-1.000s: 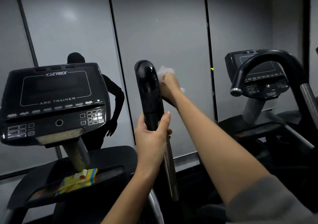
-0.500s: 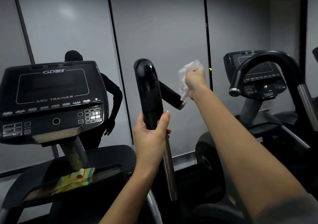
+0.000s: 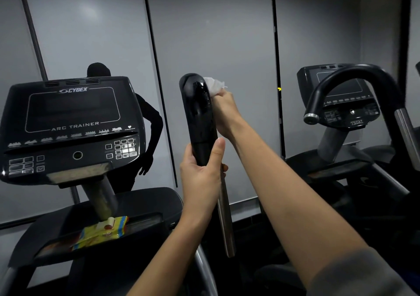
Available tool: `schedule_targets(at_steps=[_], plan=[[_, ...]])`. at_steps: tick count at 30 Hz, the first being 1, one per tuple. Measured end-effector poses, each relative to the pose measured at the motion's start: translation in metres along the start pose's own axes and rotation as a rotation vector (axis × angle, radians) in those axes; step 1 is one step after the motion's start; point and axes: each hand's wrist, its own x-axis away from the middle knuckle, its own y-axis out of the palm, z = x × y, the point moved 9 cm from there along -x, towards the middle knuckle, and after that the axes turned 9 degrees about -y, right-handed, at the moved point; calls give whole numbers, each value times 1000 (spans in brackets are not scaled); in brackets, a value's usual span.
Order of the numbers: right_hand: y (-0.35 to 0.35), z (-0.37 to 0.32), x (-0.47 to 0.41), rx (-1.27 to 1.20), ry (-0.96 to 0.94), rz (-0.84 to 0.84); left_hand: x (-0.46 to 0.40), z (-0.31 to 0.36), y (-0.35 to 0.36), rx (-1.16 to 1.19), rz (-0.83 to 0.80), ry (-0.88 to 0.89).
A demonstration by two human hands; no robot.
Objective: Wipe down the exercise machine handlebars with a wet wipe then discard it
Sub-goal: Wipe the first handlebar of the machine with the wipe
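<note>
A glossy black handlebar (image 3: 198,114) rises upright in the middle of the view, on a steel tube (image 3: 225,223). My left hand (image 3: 201,177) grips its lower end, thumb up the right side. My right hand (image 3: 226,111) is behind the bar's right side, just below the curved top, holding a crumpled white wet wipe (image 3: 214,86) pressed against the bar. The side grip that sticks out behind the bar is hidden by my right hand.
The black Arc Trainer console (image 3: 68,127) stands at the left, with a yellow wipe packet (image 3: 102,233) on the tray below it. A second machine with a curved black handlebar (image 3: 354,84) and console (image 3: 336,95) is at the right. Grey blinds fill the background.
My right hand, which had pulled out to the right off the side grip with the wipe, has come back left against the handlebar's top. The left hand keeps its grip.
</note>
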Motion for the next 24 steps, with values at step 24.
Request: schedule_targets(at_steps=[24], plan=[[47,-132,11,82,-4,-352,-93,121,-3,-39,-275,165]])
